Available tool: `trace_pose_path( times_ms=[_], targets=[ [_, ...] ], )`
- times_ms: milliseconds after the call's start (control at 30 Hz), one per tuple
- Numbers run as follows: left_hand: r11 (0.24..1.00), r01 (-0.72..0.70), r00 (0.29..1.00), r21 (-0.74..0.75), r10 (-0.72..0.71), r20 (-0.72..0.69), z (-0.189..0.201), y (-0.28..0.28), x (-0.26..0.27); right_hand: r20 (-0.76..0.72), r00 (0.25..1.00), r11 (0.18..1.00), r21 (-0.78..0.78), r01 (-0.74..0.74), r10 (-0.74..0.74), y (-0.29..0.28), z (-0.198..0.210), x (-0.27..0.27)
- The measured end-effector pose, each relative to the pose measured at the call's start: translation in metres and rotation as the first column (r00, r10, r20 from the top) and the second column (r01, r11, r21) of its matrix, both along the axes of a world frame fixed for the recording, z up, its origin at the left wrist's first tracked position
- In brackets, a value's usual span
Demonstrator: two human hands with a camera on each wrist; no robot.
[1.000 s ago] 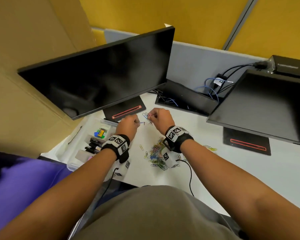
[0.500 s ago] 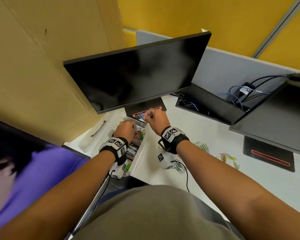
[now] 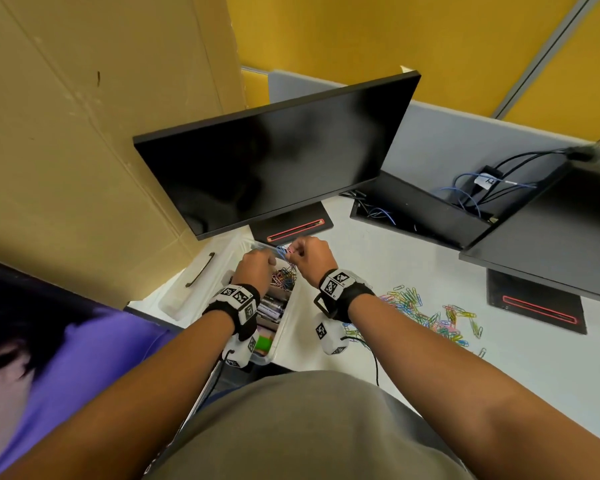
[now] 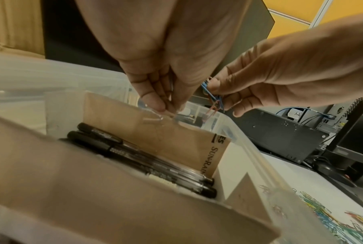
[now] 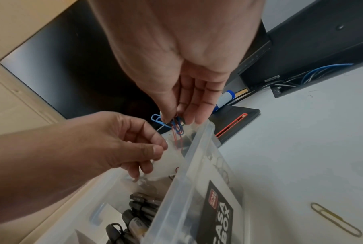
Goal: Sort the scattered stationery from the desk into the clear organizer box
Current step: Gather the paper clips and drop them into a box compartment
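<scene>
Now over the clear organizer box (image 3: 284,337) by the desk's (image 3: 413,358) left edge: black pens (image 4: 143,163) fill one compartment, coloured clips (image 3: 284,277) the far one. Right hand (image 3: 310,258) pinches a bunch of paper clips (image 5: 176,127) above it; left hand (image 3: 255,268) pinches a clear bag (image 5: 172,155), a second ago both were at the desk pile (image 3: 426,313)

In the head view, the left hand (image 3: 255,268) hides part of the organizer box (image 3: 291,327) beneath it; whether its fingers (image 4: 153,99) pinch anything stays unclear.
</scene>
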State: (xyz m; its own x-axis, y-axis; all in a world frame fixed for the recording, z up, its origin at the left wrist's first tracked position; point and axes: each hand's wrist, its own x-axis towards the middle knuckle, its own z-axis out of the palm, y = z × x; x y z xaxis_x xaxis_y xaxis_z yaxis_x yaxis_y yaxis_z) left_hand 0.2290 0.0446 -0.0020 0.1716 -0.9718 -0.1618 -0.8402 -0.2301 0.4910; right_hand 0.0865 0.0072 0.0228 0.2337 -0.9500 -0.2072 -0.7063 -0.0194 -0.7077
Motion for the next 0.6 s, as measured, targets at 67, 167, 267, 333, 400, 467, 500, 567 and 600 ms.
trace_pose_path(
  times_ms=[67, 167, 267, 333, 400, 467, 500, 567, 600],
  targets=[
    [1.000, 0.006, 1.000, -0.018, -0.006, 0.000, 0.000, 0.000, 0.001, -0.028, 1.000, 1.000, -0.006, 0.009, -0.009, 0.003, -0.005, 0.003],
    [0.999, 0.009, 1.000, -0.033, -0.009, 0.001, 0.002, -0.002, 0.002, -0.095, 0.995, 0.999, -0.035, 0.008, -0.012, 0.007, -0.008, 0.007],
    [1.000, 0.016, 1.000, -0.020, -0.016, 0.005, 0.004, -0.005, 0.004, -0.207, 0.978, 0.995, -0.093, -0.037, 0.018, 0.010, -0.008, 0.010],
    [1.000, 0.026, 1.000, -0.016, -0.026, 0.006, 0.005, -0.006, 0.005, -0.275, 0.960, 0.988, -0.131, -0.082, 0.043, 0.012, -0.008, 0.011],
    [0.999, 0.038, 0.999, -0.020, -0.038, 0.001, 0.005, -0.006, 0.005, -0.337, 0.939, 0.981, -0.147, -0.123, 0.067, 0.014, -0.007, 0.014],
    [0.999, 0.048, 0.999, -0.019, -0.048, 0.000, 0.004, -0.006, 0.005, -0.396, 0.914, 0.976, -0.147, -0.161, 0.091, 0.014, -0.007, 0.016],
    [0.998, 0.053, 0.999, -0.017, -0.053, -0.001, 0.004, -0.006, 0.006, -0.423, 0.900, 0.973, -0.144, -0.180, 0.104, 0.014, -0.007, 0.017],
    [0.998, 0.061, 0.998, -0.022, -0.061, -0.013, 0.002, -0.007, 0.007, -0.475, 0.870, 0.965, -0.141, -0.221, 0.130, 0.014, -0.008, 0.018],
    [0.998, 0.062, 0.998, -0.024, -0.063, -0.020, 0.001, -0.007, 0.007, -0.493, 0.859, 0.961, -0.142, -0.238, 0.140, 0.014, -0.008, 0.019]
  ],
)
